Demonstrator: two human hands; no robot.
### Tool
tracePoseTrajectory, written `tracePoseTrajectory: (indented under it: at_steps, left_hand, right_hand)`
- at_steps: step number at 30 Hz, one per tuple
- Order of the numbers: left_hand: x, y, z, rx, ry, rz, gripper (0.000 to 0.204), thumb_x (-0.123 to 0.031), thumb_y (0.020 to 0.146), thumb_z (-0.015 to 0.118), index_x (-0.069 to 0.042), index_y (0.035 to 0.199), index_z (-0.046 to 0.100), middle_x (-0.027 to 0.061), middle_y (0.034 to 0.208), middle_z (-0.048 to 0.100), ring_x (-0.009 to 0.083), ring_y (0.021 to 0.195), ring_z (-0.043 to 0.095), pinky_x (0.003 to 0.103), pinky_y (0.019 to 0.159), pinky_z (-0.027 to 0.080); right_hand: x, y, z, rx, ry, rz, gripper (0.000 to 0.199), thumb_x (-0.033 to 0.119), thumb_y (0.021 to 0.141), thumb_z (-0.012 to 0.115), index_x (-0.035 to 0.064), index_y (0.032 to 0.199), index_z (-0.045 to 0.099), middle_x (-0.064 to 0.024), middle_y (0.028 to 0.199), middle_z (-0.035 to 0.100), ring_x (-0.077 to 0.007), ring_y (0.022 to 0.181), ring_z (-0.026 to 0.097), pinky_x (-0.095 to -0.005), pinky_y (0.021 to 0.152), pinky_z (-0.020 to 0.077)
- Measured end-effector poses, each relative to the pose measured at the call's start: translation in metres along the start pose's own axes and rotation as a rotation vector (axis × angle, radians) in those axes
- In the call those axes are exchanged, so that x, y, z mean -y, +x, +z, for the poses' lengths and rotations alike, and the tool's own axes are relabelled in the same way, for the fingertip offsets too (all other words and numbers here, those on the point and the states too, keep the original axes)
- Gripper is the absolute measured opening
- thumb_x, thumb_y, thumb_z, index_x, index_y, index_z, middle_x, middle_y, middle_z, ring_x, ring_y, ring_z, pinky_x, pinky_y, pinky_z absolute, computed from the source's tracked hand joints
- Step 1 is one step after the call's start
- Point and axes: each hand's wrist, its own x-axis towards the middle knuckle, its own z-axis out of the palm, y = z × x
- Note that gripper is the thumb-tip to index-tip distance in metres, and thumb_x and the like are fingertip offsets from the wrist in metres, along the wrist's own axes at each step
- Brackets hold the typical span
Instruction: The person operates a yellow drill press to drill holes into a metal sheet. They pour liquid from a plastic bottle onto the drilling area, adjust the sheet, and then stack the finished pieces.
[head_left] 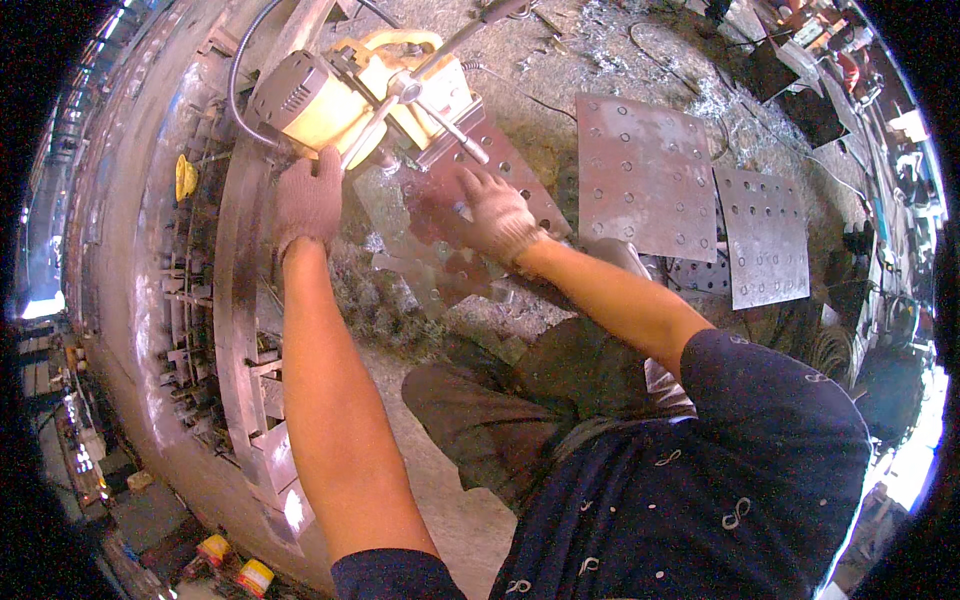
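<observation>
A yellow magnetic drill (pixel 340 110) with a dark motor cap and a spoked feed handle (pixel 407 88) stands on a reddish-brown steel plate (pixel 440 190) with rows of holes. Just below its motor is my left hand (pixel 310 200), in a knitted glove, thumb apart and the other fingers bent out of sight. What those fingers close on is hidden. My right hand (pixel 497 215), gloved too, lies over the holed plate with fingers spread, below the tip of one handle spoke. It holds nothing visible. Shavings lie about the plate's near edge.
Two more holed steel plates (pixel 645 175) (pixel 762 238) lie to the right. A long steel beam (pixel 238 300) runs along the left, with a yellow object (pixel 185 178) beyond it. A grey hose (pixel 235 75) loops by the drill. Metal shavings (pixel 620 45) litter the far floor.
</observation>
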Motion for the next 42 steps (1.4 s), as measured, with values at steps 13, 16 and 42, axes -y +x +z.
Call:
tracePoseTrajectory:
  at_steps: [13, 16, 42]
  left_hand:
    - [0.053, 0.004, 0.094, -0.052, -1.349, -0.272, 0.050, -0.042, 0.107, 0.054, -0.001, 0.128, 0.072, 0.0202, 0.126, 0.073, 0.0360, 0.110, 0.068, 0.051, 0.094, 0.053]
    - [0.096, -0.063, 0.197, 0.071, -1.088, -0.543, 0.054, -0.046, 0.105, 0.056, 0.000, 0.129, 0.071, 0.0176, 0.126, 0.072, 0.0311, 0.105, 0.066, 0.049, 0.090, 0.053]
    - [-0.032, -0.223, 0.361, 0.575, -1.041, -0.873, 0.072, -0.055, 0.103, 0.060, 0.007, 0.142, 0.056, 0.0244, 0.128, 0.068, 0.0373, 0.110, 0.065, 0.051, 0.096, 0.051]
  right_hand:
    - [0.151, 0.111, -0.018, -0.192, -0.008, -0.718, 0.034, 0.029, 0.096, 0.068, 0.0207, 0.129, 0.069, -0.0138, 0.120, 0.073, -0.0304, 0.119, 0.070, -0.0478, 0.103, 0.0537]
    - [0.163, 0.101, -0.020, -0.081, -0.237, -0.774, 0.026, 0.028, 0.092, 0.068, 0.0246, 0.117, 0.073, -0.0074, 0.107, 0.075, -0.0282, 0.110, 0.072, -0.0490, 0.099, 0.0541]
    - [-0.110, 0.162, -0.100, -0.631, -0.786, -0.277, 0.037, 0.042, 0.102, 0.062, 0.0164, 0.125, 0.072, -0.0113, 0.124, 0.075, -0.0335, 0.130, 0.065, -0.0548, 0.105, 0.0496]
